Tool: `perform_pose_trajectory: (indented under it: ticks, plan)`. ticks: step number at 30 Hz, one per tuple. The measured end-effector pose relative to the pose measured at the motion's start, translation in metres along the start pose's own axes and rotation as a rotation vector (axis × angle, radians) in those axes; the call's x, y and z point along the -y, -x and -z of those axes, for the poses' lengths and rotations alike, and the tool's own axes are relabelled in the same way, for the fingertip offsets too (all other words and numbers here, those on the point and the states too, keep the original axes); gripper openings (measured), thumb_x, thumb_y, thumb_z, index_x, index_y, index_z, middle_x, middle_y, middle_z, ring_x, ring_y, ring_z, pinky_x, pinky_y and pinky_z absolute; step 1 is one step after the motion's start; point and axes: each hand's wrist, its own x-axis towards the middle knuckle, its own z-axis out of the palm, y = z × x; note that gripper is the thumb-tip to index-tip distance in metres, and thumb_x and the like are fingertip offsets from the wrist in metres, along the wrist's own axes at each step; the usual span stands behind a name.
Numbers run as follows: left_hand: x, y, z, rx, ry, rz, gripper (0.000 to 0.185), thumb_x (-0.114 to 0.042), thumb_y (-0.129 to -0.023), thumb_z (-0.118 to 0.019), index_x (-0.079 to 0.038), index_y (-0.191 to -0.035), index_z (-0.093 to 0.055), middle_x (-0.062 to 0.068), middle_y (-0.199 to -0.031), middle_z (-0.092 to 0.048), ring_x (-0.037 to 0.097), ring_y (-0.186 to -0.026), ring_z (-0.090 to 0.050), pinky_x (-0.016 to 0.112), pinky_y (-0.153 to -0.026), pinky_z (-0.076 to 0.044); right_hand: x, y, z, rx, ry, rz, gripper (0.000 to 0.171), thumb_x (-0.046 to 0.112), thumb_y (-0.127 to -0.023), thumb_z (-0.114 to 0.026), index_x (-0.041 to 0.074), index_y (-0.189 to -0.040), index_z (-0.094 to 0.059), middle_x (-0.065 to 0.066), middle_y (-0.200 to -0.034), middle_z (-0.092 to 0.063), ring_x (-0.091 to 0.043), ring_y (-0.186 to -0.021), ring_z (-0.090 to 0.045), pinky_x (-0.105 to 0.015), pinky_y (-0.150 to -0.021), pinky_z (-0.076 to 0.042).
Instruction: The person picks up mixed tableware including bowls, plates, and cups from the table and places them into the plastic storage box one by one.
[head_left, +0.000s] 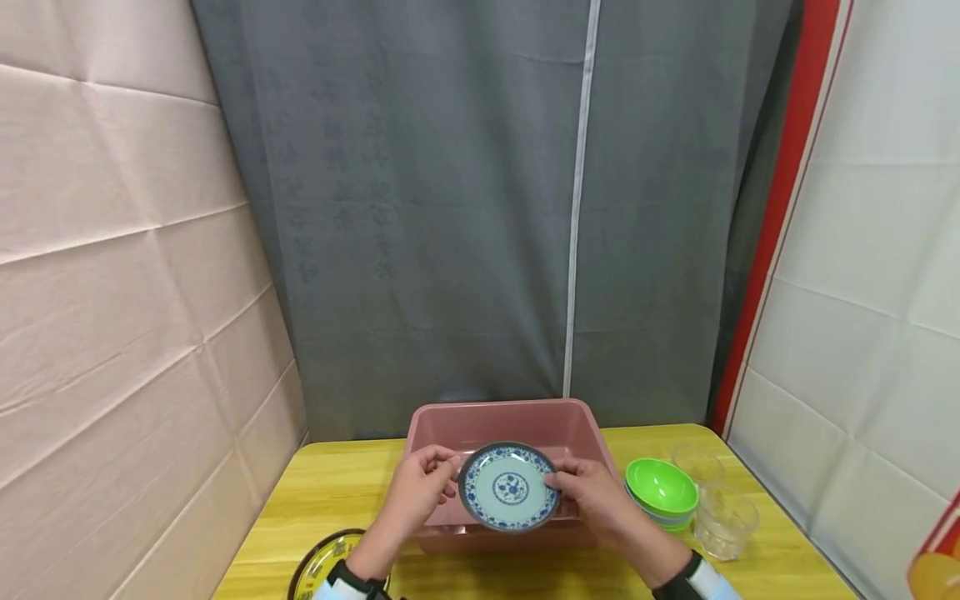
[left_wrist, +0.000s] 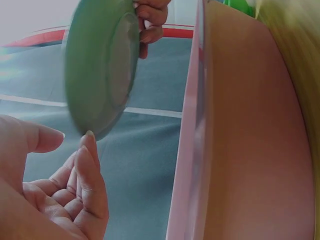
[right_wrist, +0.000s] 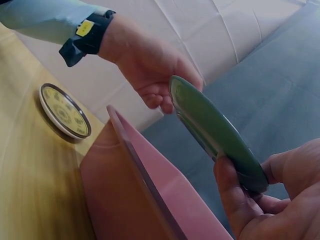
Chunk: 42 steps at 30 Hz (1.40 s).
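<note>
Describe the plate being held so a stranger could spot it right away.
On the yellow table stands a pink tub. Above its near edge, the left hand and right hand hold a small plate; unlike the yellow-patterned plate beside it, it has blue floral patterning.

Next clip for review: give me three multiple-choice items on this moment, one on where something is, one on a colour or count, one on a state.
1. Where is the blue-patterned plate?
A. flat on the table
B. held over the pink tub
C. on top of the green bowls

2. What colour is the bowl on top of the stack to the right of the tub?
A. green
B. red
C. white

3. How is the plate held?
A. by the left hand alone
B. by no hand
C. by both hands, the right hand at the opposite rim

Answers:
1 B, the head view shows it above the tub's near wall.
2 A, it is bright green.
3 C, each hand's fingers grip one edge.
</note>
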Motion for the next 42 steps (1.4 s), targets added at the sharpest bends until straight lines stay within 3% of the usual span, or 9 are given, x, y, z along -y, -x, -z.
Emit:
perform_pose_trajectory:
  ticks: [10, 13, 18, 25, 30, 34, 42]
  plan:
    - [0.004, 0.002, 0.031, -0.097, 0.016, -0.029, 0.013, -0.012, -0.108, -0.071, 0.0, -0.109, -0.076, 0.01, -0.088, -0.073, 0.021, -0.076, -0.069, 0.028, -0.065, -0.06, 0.005, -0.017, 0.018, 0.002, -0.006, -0.071, 0.038, 0.015, -0.111, -0.066, -0.01, -0.139, -0.068, -0.014, -0.108, -0.079, -0.023, -0.086, -0.078, -0.036, -0.085, -0.066]
    - [0.008, 0.005, 0.04, -0.128, 0.029, -0.029, 0.012, -0.008, -0.108, -0.07, 0.002, -0.109, -0.076, 0.012, -0.088, -0.072, 0.02, -0.077, -0.068, 0.028, -0.066, -0.059, 0.005, -0.026, 0.024, 0.004, -0.011, -0.074, 0.033, 0.014, -0.111, -0.065, -0.01, -0.133, -0.07, -0.013, -0.105, -0.079, -0.022, -0.087, -0.077, -0.035, -0.085, -0.066]
    - [0.021, 0.01, 0.055, -0.169, 0.032, 0.008, 0.009, -0.006, -0.108, -0.069, 0.001, -0.109, -0.075, 0.015, -0.092, -0.072, 0.024, -0.082, -0.069, 0.03, -0.068, -0.06, 0.009, -0.042, 0.026, -0.019, 0.042, -0.045, 0.029, 0.011, -0.11, -0.065, -0.013, -0.124, -0.069, -0.014, -0.098, -0.076, -0.02, -0.082, -0.075, -0.034, -0.082, -0.066]
    - [0.041, 0.018, 0.078, -0.229, -0.015, 0.075, 0.013, -0.008, -0.111, -0.064, 0.001, -0.111, -0.073, 0.011, -0.098, -0.072, 0.02, -0.084, -0.067, 0.03, -0.069, -0.06, 0.017, -0.074, 0.022, -0.03, 0.09, -0.047, 0.028, 0.007, -0.11, -0.065, -0.016, -0.125, -0.068, -0.013, -0.094, -0.075, -0.018, -0.079, -0.076, -0.035, -0.078, -0.067]
    - [0.049, 0.023, 0.085, -0.236, -0.012, 0.101, 0.014, -0.01, -0.111, -0.065, 0.001, -0.109, -0.074, 0.008, -0.096, -0.07, 0.02, -0.084, -0.066, 0.031, -0.07, -0.061, 0.022, -0.099, 0.017, -0.051, 0.085, -0.059, 0.026, 0.004, -0.107, -0.067, -0.017, -0.123, -0.069, -0.012, -0.09, -0.076, -0.015, -0.076, -0.074, -0.03, -0.071, -0.066]
    - [0.053, 0.028, 0.088, -0.237, -0.038, 0.114, 0.013, -0.009, -0.111, -0.065, 0.0, -0.109, -0.074, 0.005, -0.095, -0.071, 0.02, -0.085, -0.067, 0.032, -0.071, -0.061, 0.021, -0.111, 0.014, -0.064, 0.099, -0.081, 0.028, 0.005, -0.108, -0.068, -0.015, -0.126, -0.07, -0.015, -0.098, -0.077, -0.019, -0.081, -0.076, -0.034, -0.076, -0.067]
    - [0.057, 0.035, 0.1, -0.237, -0.133, 0.116, 0.012, -0.008, -0.11, -0.065, -0.002, -0.109, -0.075, 0.006, -0.096, -0.07, 0.021, -0.086, -0.067, 0.03, -0.071, -0.06, 0.02, -0.128, 0.005, 0.052, 0.153, -0.096, 0.033, 0.011, -0.111, -0.066, -0.011, -0.136, -0.067, -0.02, -0.114, -0.076, -0.025, -0.092, -0.076, -0.037, -0.087, -0.066]
